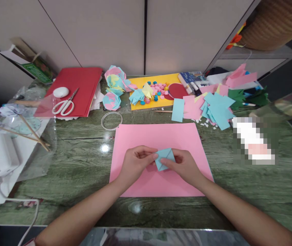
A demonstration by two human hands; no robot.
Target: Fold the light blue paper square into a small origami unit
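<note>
Here the folded blue paper [164, 159] sits mid-way on the pink sheet [158, 136], pinched at 9 o'clock by the left hand [135, 163], at 3 o'clock by the right hand [184, 166]. Light, thin, crease-prone: probably best held by its folded edges. A clear ring [111, 120] lies at 11 o'clock.

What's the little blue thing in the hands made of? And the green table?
The blue piece looks like thin matte paper: it shows sharp folded edges. The table seems polished stone, maybe marble: green veins and shiny light spots, though it might be a glossy imitation.
</note>
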